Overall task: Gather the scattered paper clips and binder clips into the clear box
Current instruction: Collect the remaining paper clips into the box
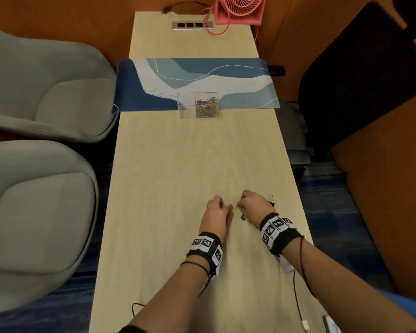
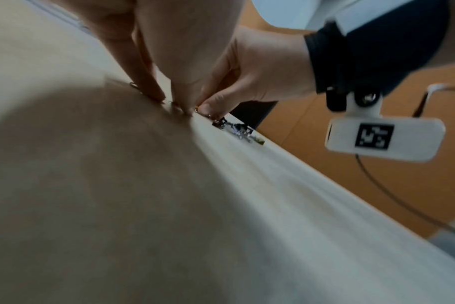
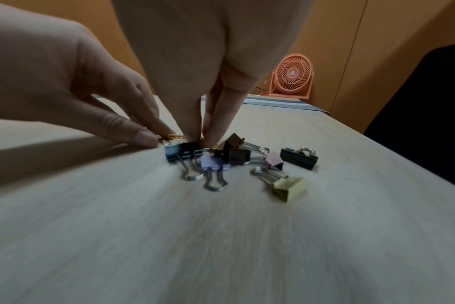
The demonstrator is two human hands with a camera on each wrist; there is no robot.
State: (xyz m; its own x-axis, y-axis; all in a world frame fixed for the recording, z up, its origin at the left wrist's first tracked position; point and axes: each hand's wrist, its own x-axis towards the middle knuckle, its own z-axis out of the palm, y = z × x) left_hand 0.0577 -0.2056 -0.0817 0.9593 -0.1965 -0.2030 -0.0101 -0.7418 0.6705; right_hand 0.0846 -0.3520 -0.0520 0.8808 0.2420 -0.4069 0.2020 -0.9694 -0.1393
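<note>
Nearest to me on the worktop (image 1: 178, 164) lies the heap of binder clips (image 3: 237, 162), and I will place the rest from it. My right hand (image 1: 252, 203) stands right over the heap's near-left edge, its fingertips (image 3: 210, 137) down beside a black clip, curled as if pinching something small; I cannot tell what, if anything, they have. My left hand (image 1: 217, 213) is just left of the heap, fingers bent down onto an orange paper clip (image 3: 175, 136) that lies flat between the two hands, its long axis running across from one hand to the other. It seems pinched at the left end, though blur makes that uncertain. The two hands nearly touch. The binder clips point every way, wire handles mostly toward me. Well beyond the heap, straight ahead and a touch left, stands the clear box (image 1: 198, 105) on the edge of a blue mat (image 1: 238, 80), coloured paper clips already in its right compartment. I judge either hand must carry forward, away from me.
</note>
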